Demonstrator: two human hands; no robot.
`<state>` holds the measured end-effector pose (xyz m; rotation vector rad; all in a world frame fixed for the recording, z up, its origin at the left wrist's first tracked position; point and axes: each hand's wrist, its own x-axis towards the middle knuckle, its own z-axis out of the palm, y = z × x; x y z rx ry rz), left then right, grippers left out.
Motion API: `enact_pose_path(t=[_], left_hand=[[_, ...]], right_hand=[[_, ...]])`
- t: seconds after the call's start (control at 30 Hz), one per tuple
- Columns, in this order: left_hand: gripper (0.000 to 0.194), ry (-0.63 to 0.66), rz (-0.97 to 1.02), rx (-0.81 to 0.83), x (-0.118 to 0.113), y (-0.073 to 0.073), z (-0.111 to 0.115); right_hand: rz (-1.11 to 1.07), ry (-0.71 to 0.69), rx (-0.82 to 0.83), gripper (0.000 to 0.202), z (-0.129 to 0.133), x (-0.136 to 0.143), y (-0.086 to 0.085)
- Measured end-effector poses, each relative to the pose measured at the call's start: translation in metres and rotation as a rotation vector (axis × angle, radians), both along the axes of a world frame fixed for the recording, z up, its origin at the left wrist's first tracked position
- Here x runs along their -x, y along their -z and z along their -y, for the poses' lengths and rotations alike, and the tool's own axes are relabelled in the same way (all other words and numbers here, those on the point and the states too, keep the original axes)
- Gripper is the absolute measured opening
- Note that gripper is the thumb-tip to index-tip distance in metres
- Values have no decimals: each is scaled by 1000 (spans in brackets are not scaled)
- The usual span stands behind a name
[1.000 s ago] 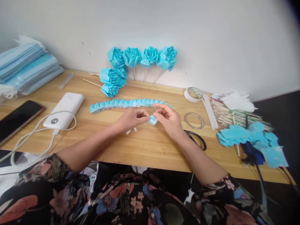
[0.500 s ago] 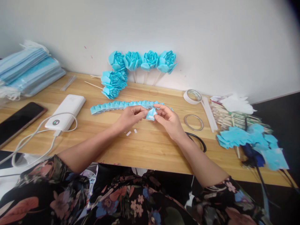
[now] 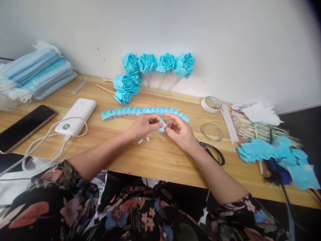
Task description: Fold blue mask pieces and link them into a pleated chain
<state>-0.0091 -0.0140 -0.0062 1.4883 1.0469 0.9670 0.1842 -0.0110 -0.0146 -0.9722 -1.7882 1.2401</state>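
Between the forearms, bare tabletop (image 3: 155,164) is extending from the left hand (image 3: 146,126) and right hand (image 3: 181,132) toward the near edge. Beyond the hands, the row of folded blue pieces (image 3: 122,112) is obstructing forward travel at table level; a wood corridor behind it is widening rightward past the blue flowers (image 3: 124,96). Leftward, the power bank (image 3: 81,112) and looped cable (image 3: 51,160) are restricting passage. Rightward, the black loop (image 3: 222,155), thin ring (image 3: 212,140) and tape roll (image 3: 210,106) are leaving narrow gaps.
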Motion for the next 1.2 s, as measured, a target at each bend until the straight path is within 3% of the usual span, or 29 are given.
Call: enact_pose_path(t=[0.17, 0.5, 0.7, 1.2], left_hand=[[24, -17, 91, 0, 1, 2, -2], [23, -39, -21, -25, -4, -3, 3], [21, -50, 57, -1, -4, -2, 2], [23, 33, 40, 29, -3, -3, 5]], right_hand=[[-38, -25, 79, 39, 0, -1, -5], [13, 4, 23, 42, 0, 1, 0], [-19, -21, 35, 39, 1, 1, -1], [-30, -19, -11, 38, 4, 1, -4]])
